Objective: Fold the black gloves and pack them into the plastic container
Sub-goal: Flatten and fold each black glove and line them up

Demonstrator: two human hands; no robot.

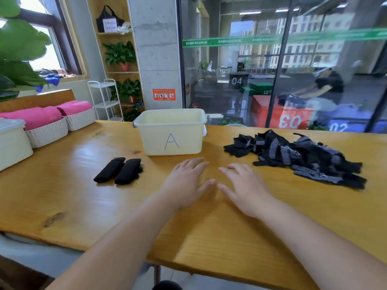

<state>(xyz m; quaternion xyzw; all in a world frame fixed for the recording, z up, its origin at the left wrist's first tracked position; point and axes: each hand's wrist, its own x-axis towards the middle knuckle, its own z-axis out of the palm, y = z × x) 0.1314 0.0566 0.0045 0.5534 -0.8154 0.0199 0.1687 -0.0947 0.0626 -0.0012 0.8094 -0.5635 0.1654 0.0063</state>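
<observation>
Both hands, left (186,183) and right (245,187), lie flat and spread on the table (83,206), holding nothing. Loose gloves (297,155) are heaped just right of them; two folded rolls (119,170) lie to the left, near the seemingly empty tub (171,132). Best next: lift one pair clear, lay it flat between the hands, then fold tight.
</observation>
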